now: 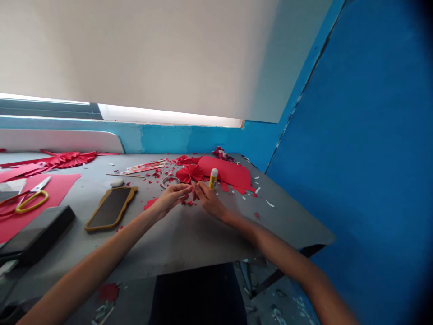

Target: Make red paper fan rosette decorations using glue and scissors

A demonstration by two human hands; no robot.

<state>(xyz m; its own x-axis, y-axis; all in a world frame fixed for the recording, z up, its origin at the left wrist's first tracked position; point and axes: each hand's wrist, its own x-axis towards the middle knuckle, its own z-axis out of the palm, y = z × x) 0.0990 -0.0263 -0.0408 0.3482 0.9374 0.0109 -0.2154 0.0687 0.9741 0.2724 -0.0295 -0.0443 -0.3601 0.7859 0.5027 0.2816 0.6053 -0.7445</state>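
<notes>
My left hand (171,197) and my right hand (209,200) meet over the grey table (189,239), fingertips pinched together on a small folded piece of red paper (194,193). Just beyond the fingers lies a red pleated paper rosette (190,173). A glue stick (213,178) with a yellow body and white cap stands upright right behind my right hand. A roll of clear tape (170,181) lies behind my left hand. Red paper scraps (151,203) are scattered round both hands.
A phone in a tan case (111,208) lies left of my left arm. Yellow-handled scissors (31,198) rest on a red sheet (57,187) at far left, with a black box (37,234) nearby. A larger red sheet (227,172) and wooden sticks (144,168) lie further back. Blue wall at right.
</notes>
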